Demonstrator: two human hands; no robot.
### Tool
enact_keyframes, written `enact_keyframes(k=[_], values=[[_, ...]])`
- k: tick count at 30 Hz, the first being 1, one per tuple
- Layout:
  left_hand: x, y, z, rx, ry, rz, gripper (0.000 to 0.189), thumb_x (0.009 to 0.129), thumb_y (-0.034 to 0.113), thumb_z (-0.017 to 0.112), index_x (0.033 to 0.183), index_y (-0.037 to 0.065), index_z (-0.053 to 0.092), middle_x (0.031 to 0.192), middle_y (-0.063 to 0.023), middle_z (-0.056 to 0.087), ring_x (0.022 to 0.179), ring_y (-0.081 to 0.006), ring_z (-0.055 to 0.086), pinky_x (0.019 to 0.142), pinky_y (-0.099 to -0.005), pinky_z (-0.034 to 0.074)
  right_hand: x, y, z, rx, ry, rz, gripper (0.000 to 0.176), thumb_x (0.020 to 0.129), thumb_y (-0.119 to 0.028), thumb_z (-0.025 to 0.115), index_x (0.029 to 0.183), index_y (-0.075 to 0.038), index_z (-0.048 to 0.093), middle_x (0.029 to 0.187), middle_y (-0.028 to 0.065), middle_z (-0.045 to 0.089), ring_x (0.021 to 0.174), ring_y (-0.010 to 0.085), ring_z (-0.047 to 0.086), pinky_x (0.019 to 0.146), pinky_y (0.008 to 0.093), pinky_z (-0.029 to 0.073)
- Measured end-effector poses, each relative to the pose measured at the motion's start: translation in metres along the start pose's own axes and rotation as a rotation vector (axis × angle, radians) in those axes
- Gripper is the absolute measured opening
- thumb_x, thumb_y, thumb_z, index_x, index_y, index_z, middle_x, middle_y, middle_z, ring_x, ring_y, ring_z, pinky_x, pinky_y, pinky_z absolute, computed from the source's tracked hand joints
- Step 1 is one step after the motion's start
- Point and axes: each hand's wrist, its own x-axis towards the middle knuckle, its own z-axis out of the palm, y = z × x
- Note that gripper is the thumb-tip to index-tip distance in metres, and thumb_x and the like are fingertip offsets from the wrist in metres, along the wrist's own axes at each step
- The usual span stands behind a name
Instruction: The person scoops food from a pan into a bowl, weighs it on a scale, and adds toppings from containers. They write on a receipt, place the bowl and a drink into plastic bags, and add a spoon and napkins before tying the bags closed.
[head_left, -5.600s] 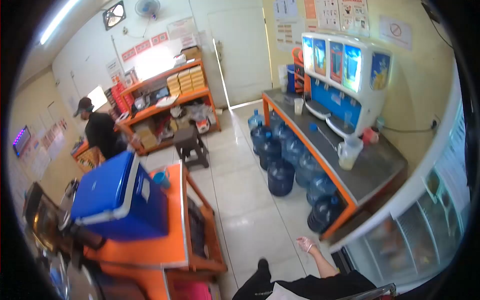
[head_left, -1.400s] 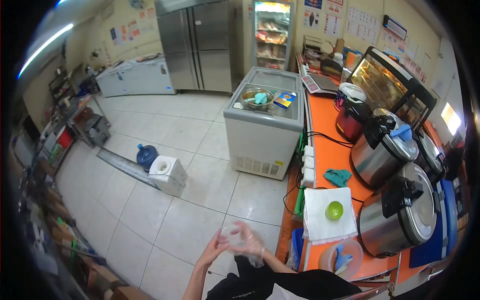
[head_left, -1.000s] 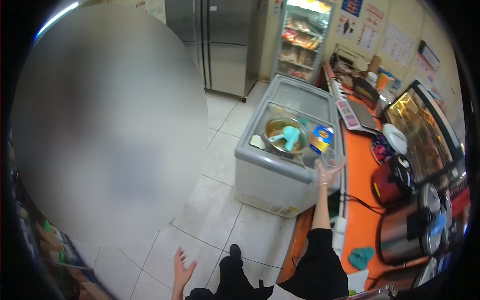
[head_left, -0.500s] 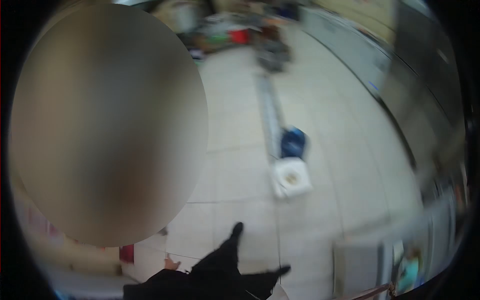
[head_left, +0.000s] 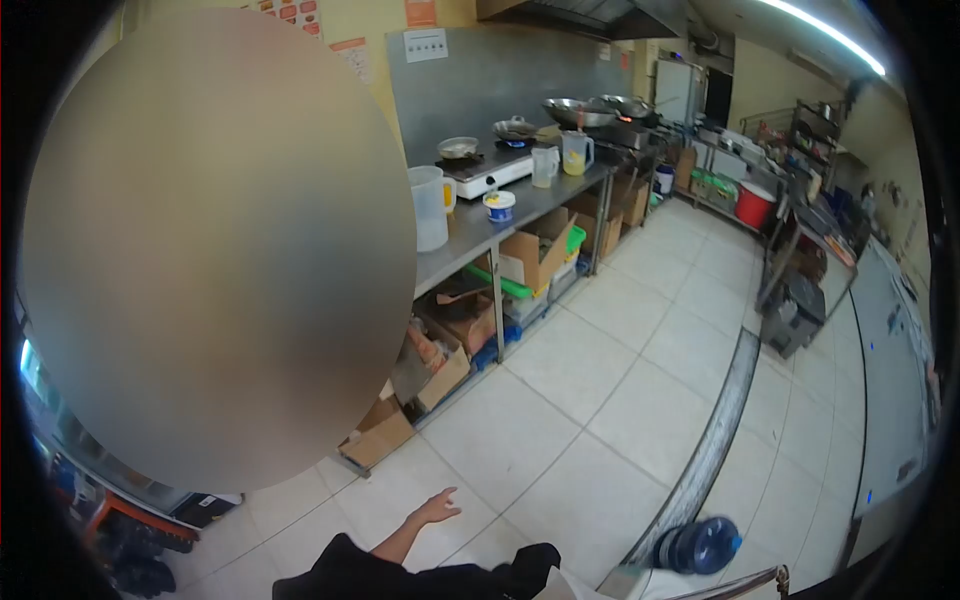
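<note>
Head view: your left hand (head_left: 438, 507) hangs at six o'clock, its grip loosely spread; you cannot tell your right hand's grip. Nearest your left hand, the cardboard box (head_left: 380, 443) sits at its eleven o'clock, the blue bottle (head_left: 700, 547) at three.

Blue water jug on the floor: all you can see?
The water jug is translucent, dark blue, plastic-looking, with a ribbed body and brighter blue cap. It seems to stand upright on the tiled floor at lower right, beside the grey floor strip, contact unclear. The left hand is well clear of it. Fill can't be told.
</note>
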Motion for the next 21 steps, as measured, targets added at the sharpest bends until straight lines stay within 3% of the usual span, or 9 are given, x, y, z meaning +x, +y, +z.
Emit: enact_keyframes(k=[6,10,12,14,16,17,18,20,21], values=[[0.222,0.085,-0.083,-0.03,0.184,0.054,0.065,0.078,0.038,0.065,0.132,0.012,0.039,0.11,-0.019,0.057,0.097,-0.0299,0.058,0.085,-0.0386,0.047,0.157,-0.092,0.134,-0.065,-0.113,-0.004,0.046,0.067,-0.024,0.07,0.107,-0.006,0.057,0.097,0.0101,0.06,0.093,0.0237,0.056,0.085,0.0359,0.045],[0.31,0.088,-0.109,0.174,0.12,0.047,0.059,0.079,0.037,0.065,0.128,0.01,0.044,0.107,-0.0185,0.059,0.094,-0.0286,0.06,0.081,-0.0368,0.049,0.282,-0.18,0.242,-0.077,-0.187,-0.094,0.038,0.068,-0.021,0.069,0.102,-0.006,0.061,0.091,0.0086,0.064,0.087,0.0223,0.059,0.082,0.0353,0.047],[0.326,0.131,-0.142,-0.033,0.135,-0.005,0.057,0.08,0.036,0.065,0.126,0.009,0.045,0.106,-0.0186,0.06,0.092,-0.0279,0.061,0.08,-0.0361,0.049,0.353,-0.252,0.315,-0.018,-0.249,-0.219,0.034,0.068,-0.019,0.069,0.1,-0.006,0.064,0.088,0.0078,0.066,0.085,0.0216,0.061,0.08,0.035,0.048],[0.336,0.176,-0.165,-0.238,0.174,-0.032,0.054,0.081,0.032,0.066,0.125,0.009,0.046,0.104,-0.017,0.06,0.091,-0.0247,0.062,0.079,-0.0343,0.05,0.418,-0.364,0.393,0.191,-0.37,-0.239,0.04,0.069,-0.022,0.065,0.106,-0.006,0.062,0.092,0.0167,0.066,0.09,0.0303,0.062,0.079,0.0372,0.049],[0.371,0.209,-0.194,-0.417,0.255,-0.009,0.049,0.082,0.024,0.067,0.125,0.009,0.047,0.102,-0.0137,0.06,0.091,-0.0191,0.061,0.079,-0.0313,0.05,0.473,-0.515,0.452,0.228,-0.579,-0.239,0.038,0.072,-0.022,0.06,0.108,-0.01,0.062,0.092,0.0148,0.066,0.088,0.0275,0.063,0.078,0.0351,0.049],[0.399,0.204,-0.198,-0.567,0.304,0.082,0.047,0.081,0.025,0.069,0.119,0.006,0.049,0.101,-0.0128,0.061,0.089,-0.0211,0.062,0.078,-0.0313,0.051,0.481,-0.61,0.438,0.228,-0.585,-0.576,0.038,0.077,-0.019,0.058,0.113,-0.007,0.058,0.088,0.0137,0.066,0.076,0.0226,0.062,0.067,0.0347,0.049],[0.433,0.213,-0.209,-0.639,0.316,0.104,0.045,0.08,0.023,0.07,0.116,0.006,0.05,0.1,-0.0113,0.061,0.088,-0.0196,0.062,0.076,-0.0303,0.051,0.498,-0.686,0.446,0.237,-0.603,-0.748,0.039,0.078,-0.024,0.058,0.113,-0.008,0.058,0.089,0.0147,0.065,0.08,0.0247,0.063,0.07,0.0344,0.049],[0.48,0.227,-0.244,-0.753,0.332,0.135,0.041,0.078,0.019,0.072,0.111,0.006,0.052,0.098,-0.0084,0.061,0.087,-0.0165,0.062,0.074,-0.0282,0.05,0.519,-0.818,0.451,0.267,-0.746,-0.848,0.034,0.079,-0.021,0.06,0.111,-0.007,0.059,0.091,0.0134,0.065,0.085,0.0276,0.062,0.075,0.0347,0.048],[0.535,0.274,-0.295,-0.708,0.496,0.193,0.035,0.077,0.015,0.073,0.104,0.006,0.053,0.092,-0.0046,0.061,0.083,-0.0118,0.06,0.072,-0.0252,0.049,0.543,-0.901,0.48,0.478,-0.531,-1.045,0.027,0.081,-0.018,0.058,0.107,-0.011,0.06,0.088,0.0126,0.065,0.082,0.0277,0.062,0.071,0.0356,0.048]])
